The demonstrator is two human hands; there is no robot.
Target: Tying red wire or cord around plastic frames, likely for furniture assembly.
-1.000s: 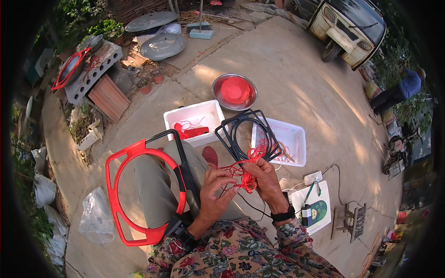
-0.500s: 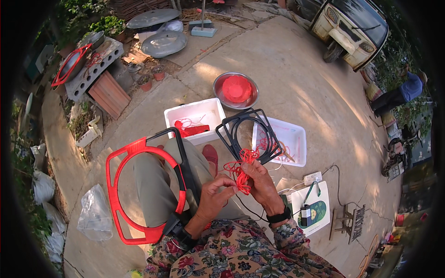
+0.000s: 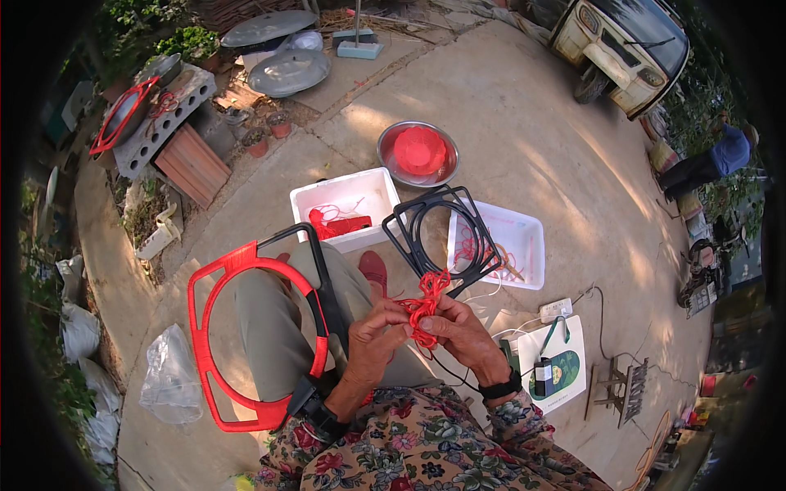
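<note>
A tangled bundle of red cord [image 3: 431, 288] is held in front of my lap between both hands. My left hand [image 3: 375, 342] pinches strands at the bundle's left side, thumb and fingers pressed together. From the right, my right hand [image 3: 468, 334] grips the bundle with its thumb across the lower strands. On my left thigh rests a frame with a round opening [image 3: 239, 260], mostly wrapped in red cord, its right side bare black. Just beyond the bundle lie black frames with round openings [image 3: 420, 237], partly over a white tub.
A white foam box [image 3: 304, 201] holds red cord and a red block. Right of it sits a white tub [image 3: 534, 245] with cord scraps. Behind stands a metal basin [image 3: 390, 170] holding a red bowl-shaped thing. A paper bag [image 3: 573, 348] and power strip [image 3: 556, 309] are at right; a person [image 3: 725, 155] stands farther off.
My left hand has moved up and left, and my right hand slightly lower. The cord bundle is gathered differently, its loops now standing higher between the hands.
</note>
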